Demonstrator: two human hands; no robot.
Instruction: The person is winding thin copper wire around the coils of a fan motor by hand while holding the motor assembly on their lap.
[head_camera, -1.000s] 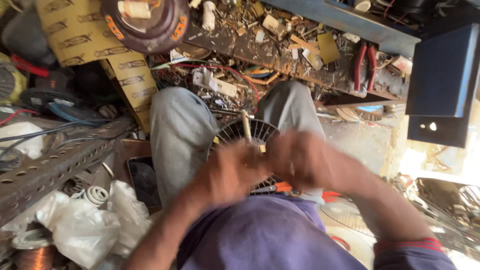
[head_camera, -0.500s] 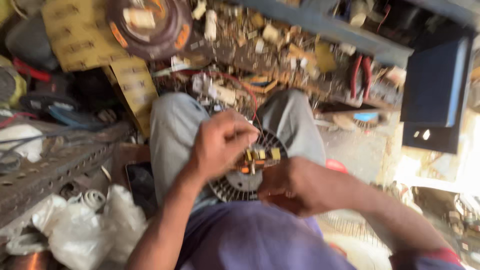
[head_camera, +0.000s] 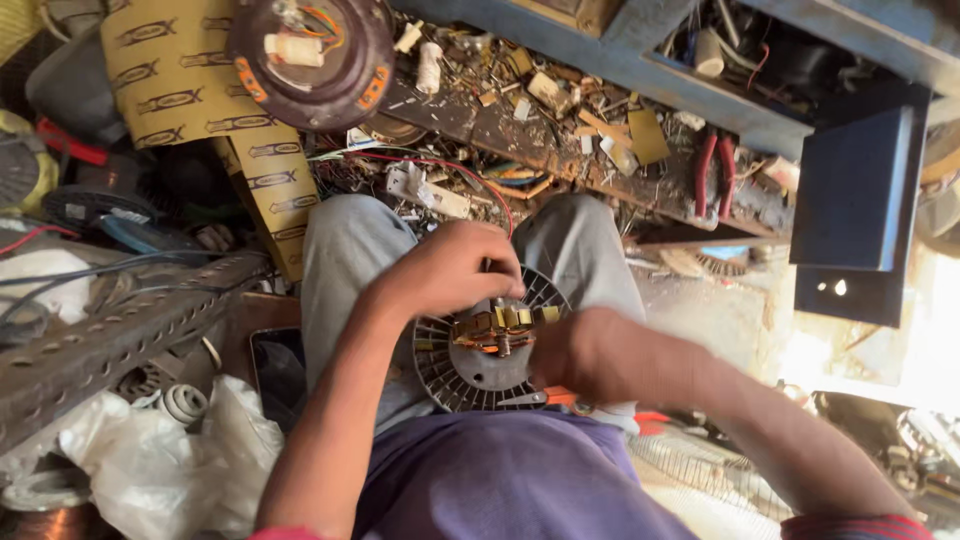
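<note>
Right now the round slotted motor housing (head_camera: 470, 375) sits on the person's lap, between the knees. Left hand (head_camera: 450, 270) is curled over its top edge, fingertips pinched near the brass-coloured parts at the hub (head_camera: 500, 325); can't tell what they grip. Right hand (head_camera: 590, 355) is closed against the housing's right rim, beside an orange-handled tool (head_camera: 555, 397).

A cluttered blue workbench (head_camera: 640, 75) stands ahead, with bright daylight on the dusty floor (head_camera: 730, 320) right.
</note>
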